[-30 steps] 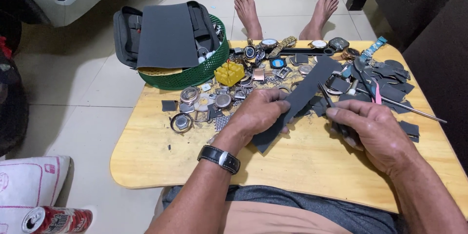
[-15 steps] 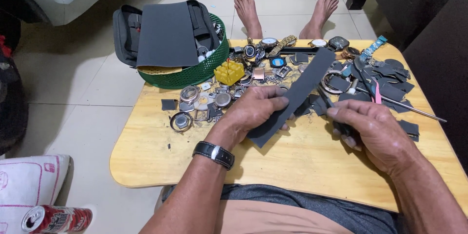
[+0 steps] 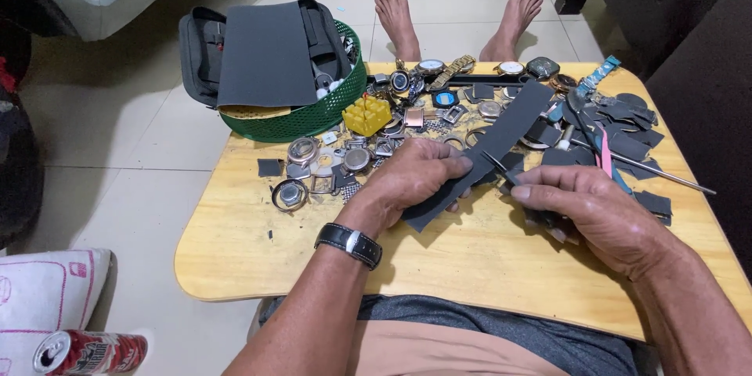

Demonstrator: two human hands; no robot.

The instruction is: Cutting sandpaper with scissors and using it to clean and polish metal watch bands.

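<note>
My left hand (image 3: 415,180) grips a long dark grey abrasive strip (image 3: 501,137) that slants up to the right over the wooden table (image 3: 258,243). A black wristwatch (image 3: 349,244) sits on that wrist. My right hand (image 3: 595,215) is closed on small black scissors (image 3: 498,166), whose blades meet the strip's lower edge. Dark offcuts (image 3: 627,145) lie behind the right hand.
Several watch cases, watches and small parts (image 3: 352,160) cover the table's far half, with a yellow holder block (image 3: 366,115). A green basket (image 3: 313,113) holds a grey sheet (image 3: 266,55) and a black bag. Bare feet (image 3: 458,8) rest beyond. A drink can (image 3: 90,351) lies bottom left.
The strip has swung up and rightward, now lying flatter across the table. My left hand shifted slightly left and my right hand brought the scissors to the strip.
</note>
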